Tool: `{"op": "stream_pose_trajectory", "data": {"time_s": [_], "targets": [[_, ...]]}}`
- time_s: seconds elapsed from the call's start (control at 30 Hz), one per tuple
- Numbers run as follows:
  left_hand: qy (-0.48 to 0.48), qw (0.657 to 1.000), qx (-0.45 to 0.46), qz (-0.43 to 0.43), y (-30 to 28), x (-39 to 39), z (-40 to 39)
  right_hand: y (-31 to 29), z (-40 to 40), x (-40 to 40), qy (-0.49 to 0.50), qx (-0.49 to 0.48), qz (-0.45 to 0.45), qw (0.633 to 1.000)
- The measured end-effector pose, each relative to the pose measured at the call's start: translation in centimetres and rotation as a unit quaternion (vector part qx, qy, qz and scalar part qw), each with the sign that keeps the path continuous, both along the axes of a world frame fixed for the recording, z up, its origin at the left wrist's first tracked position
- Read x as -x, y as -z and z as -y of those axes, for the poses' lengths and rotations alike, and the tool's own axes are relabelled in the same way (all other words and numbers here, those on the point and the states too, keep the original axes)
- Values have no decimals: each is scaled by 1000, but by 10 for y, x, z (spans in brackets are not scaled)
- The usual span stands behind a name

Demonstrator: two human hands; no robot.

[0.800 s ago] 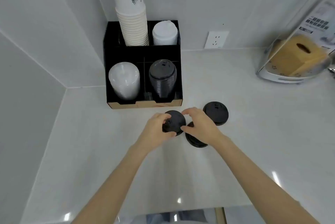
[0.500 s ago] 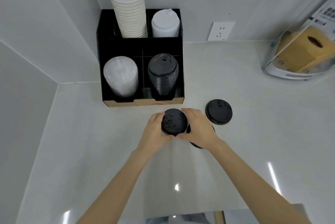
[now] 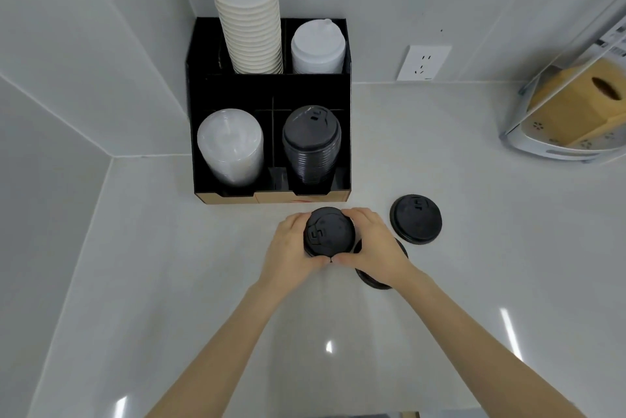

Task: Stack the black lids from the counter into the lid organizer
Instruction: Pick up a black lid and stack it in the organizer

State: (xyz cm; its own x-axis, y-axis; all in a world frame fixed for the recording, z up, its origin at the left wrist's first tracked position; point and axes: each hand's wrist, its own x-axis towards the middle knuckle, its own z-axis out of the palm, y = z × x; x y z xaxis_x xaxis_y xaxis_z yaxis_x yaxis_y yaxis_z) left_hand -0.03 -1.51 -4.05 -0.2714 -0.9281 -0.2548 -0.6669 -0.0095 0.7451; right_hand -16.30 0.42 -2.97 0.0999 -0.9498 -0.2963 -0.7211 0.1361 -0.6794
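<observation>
At ten o'clock on the white counter [image 3: 135, 265], in the corner, stands one black lid organizer [image 3: 271, 92] with four filled compartments. Its back row holds one tall stack of paper cups [image 3: 249, 21] on the left and one stack of white lids [image 3: 318, 48] on the right. Its front row holds one stack of clear lids [image 3: 230, 146] on the left and one stack of black lids [image 3: 311, 146] on the right.

Just in front of the organizer, at the centre, the left hand [image 3: 293, 248] and the right hand [image 3: 372, 248] together hold one black lid [image 3: 329, 232], possibly a short stack. Each grip is curled round its rim, left from nine o'clock, right from three o'clock, thumbs nearly meeting at six.

Under the right hand a second black lid [image 3: 372, 280] lies flat on the counter, mostly hidden. A third black lid [image 3: 416, 218] lies flat at two o'clock from the hands, well clear of them.

Far right, at two o'clock, sit one wall socket [image 3: 423, 62] and one tissue box [image 3: 576, 106] in a clear holder.

Compared with 0.8 s ago, the held lid sits squarer between both hands, and the right thumb has closed in beneath it.
</observation>
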Motion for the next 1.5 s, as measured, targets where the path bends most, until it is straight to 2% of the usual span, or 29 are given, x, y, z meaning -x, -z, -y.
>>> {"op": "stream_pose_trajectory", "data": {"time_s": [0.1, 0.2, 0.47, 0.7, 1.07, 1.5], "targets": [[-15, 998, 8, -52, -18, -6, 0, -16, 0, 1, 5, 9, 58, 998], [-12, 996, 37, -78, -37, -13, 2, -34, 5, 1, -2, 37, 80, 996], [-33, 989, 107, -93, -86, -23, 33, -82, 41, -1, 6, 110, 97, 989], [-36, 986, 132, -100, -112, -25, 72, -108, 77, -5, 9, 158, 117, 980], [-38, 988, 117, -92, -101, -13, 115, -94, 116, -2, 22, 117, 126, 985], [-45, 993, 85, -72, -87, -3, 118, -69, 122, 4, 30, 87, 122, 988]]}}
